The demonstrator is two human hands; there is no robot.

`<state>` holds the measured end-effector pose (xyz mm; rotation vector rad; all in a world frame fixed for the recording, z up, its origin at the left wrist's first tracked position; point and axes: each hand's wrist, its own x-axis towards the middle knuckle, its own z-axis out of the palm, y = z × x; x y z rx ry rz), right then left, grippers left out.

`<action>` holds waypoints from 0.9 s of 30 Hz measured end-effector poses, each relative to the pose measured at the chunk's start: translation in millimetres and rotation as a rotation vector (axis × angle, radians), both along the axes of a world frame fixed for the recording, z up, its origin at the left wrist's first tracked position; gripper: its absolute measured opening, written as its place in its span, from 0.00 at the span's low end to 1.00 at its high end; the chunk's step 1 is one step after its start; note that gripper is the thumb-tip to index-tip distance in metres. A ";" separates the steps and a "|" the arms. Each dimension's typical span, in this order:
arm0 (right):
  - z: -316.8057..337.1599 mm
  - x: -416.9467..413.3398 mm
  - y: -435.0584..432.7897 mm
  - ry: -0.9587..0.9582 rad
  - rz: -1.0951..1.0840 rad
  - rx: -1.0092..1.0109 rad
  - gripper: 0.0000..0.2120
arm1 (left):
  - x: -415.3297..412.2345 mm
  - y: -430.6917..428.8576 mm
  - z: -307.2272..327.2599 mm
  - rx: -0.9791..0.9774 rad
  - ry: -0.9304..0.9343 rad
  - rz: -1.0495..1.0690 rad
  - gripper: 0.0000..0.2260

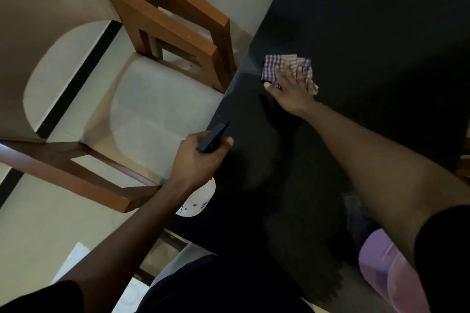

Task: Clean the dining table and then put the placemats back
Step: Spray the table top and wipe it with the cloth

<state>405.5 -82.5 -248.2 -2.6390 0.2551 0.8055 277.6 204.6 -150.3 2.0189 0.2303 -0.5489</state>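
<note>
Head view: right hand (290, 89) spread flat, fingers pressing purple-and-white checked cloth (277, 68) onto dark matte dining table (368, 33) near its left edge. Left hand (201, 157) curled around black trigger head of white plastic spray bottle (197, 201), held at table's left edge. Wooden chairs with beige cushioned seats (152, 109) stand just beside table. Placemats not seen.

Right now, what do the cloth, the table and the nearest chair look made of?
Cloth: woven fabric, purple-and-white check, limp at the edges. Table: dark top with a matte look; material unclear. Chair: brown wood frame, smooth finish, with a pale padded seat, probably fabric.
</note>
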 end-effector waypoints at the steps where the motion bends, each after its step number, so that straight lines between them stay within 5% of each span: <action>1: -0.9 13.4 9.3 0.001 0.015 0.006 0.39 | 0.1 0.2 1.2 0.000 -0.013 0.003 0.20; 7: 5.2 14.3 65.0 -0.047 0.345 0.025 0.44 | 4.2 -0.4 -0.4 0.017 -0.036 0.018 0.22; 16: -2.9 -99.0 85.8 -0.113 1.063 0.099 0.37 | 18.9 -5.0 -5.3 -0.003 -0.043 -0.026 0.09; 20: 3.8 -47.3 60.8 -0.169 0.972 0.136 0.32 | 18.2 -4.3 -7.1 -0.010 -0.033 -0.031 0.16; 27: 9.3 87.9 16.0 -0.063 0.422 -0.069 0.34 | 2.0 3.4 -12.2 -0.017 0.019 0.028 0.20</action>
